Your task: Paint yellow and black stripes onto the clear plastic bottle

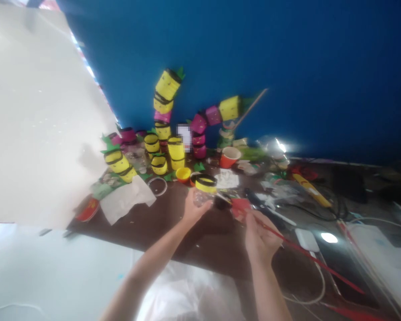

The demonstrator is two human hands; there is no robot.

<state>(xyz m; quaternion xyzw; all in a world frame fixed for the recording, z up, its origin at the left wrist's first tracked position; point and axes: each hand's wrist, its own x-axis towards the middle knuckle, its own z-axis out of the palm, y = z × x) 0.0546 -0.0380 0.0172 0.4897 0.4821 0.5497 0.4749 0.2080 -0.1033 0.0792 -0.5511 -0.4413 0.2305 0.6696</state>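
Note:
My left hand [195,209] is wrapped round a small clear plastic cup [202,198] with a yellow band and a black edge at its top. The cup is held just above the table's near middle. To its right, my right hand [262,234] is closed in a pinch on a long, thin red strip [321,258], which trails away to the lower right. A piece of red material [240,207] shows at the fingertips; blur hides whether it joins the strip. A small yellow bowl [183,174] stands just beyond the left hand.
Yellow and purple banded cups are stacked in columns [167,84] against the blue wall. A red paper cup [230,157], a clear ring [157,187] and white paper [127,199] are on the brown table [147,229]. Cables, a yellow tool [311,189] and a white adapter [306,240] lie right.

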